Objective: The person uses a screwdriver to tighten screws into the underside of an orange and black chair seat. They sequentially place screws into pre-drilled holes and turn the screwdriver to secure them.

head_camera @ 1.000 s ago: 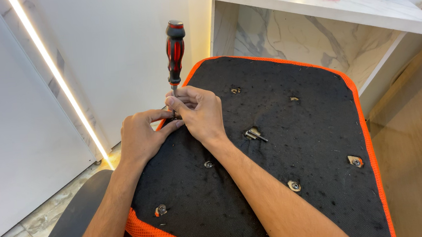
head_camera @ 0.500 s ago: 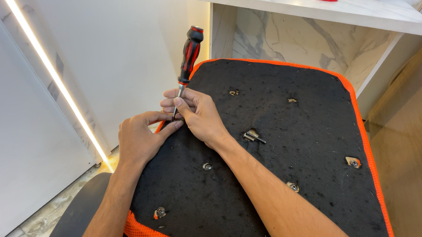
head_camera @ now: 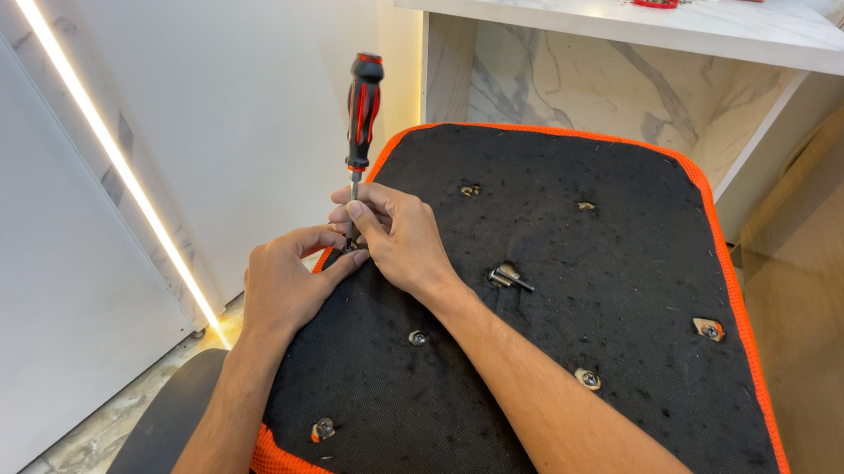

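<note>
A red-and-black screwdriver [head_camera: 360, 116] is seen standing nearly upright at the upper centre of the frame, its tip planted at the near-left edge of an upturned seat base [head_camera: 566, 286] covered in black fabric with orange mesh trim. The right hand [head_camera: 397, 239] is closed around the bare shaft just below the handle, fingers pinched tight; the left hand [head_camera: 285, 283] is curled beside it at the tip, fingertips pressed to the spot where the fastener would sit, though the fastener itself is hidden by the fingers. The handle is gripped by neither hand. For the step to be done well, the tool would best be kept square to the fabric and the tip seated fully before any turning force is applied, since a tilted shaft could slip out. Other bolts [head_camera: 417, 338] and a loose screw [head_camera: 511, 278] are dotted across the middle of the frame; a marble-look shelf [head_camera: 727, 27] with small hardware is seen at the upper right.
</note>
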